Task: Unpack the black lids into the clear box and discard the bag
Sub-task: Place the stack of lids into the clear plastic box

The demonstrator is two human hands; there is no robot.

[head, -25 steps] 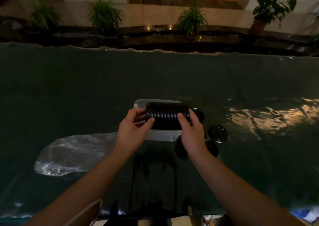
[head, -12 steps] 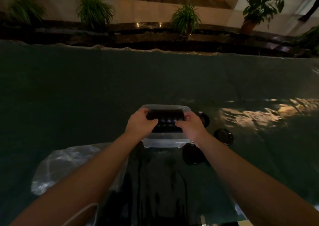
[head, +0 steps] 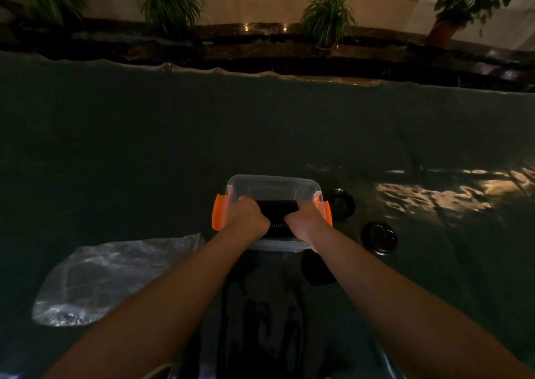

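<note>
Lids [head: 277, 208] now lower inside box [head: 272, 182]

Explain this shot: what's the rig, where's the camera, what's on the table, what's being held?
There is no robot. A person wears a wide-angle camera on the head, looking down at two bare arms. The left hand and right hand grip a stack of black lids lying sideways inside the clear box, which has orange latches. On the dark table cover, the empty plastic bag lies left of the box. Loose black lids lie to its right. Potted plants stand behind.
</note>
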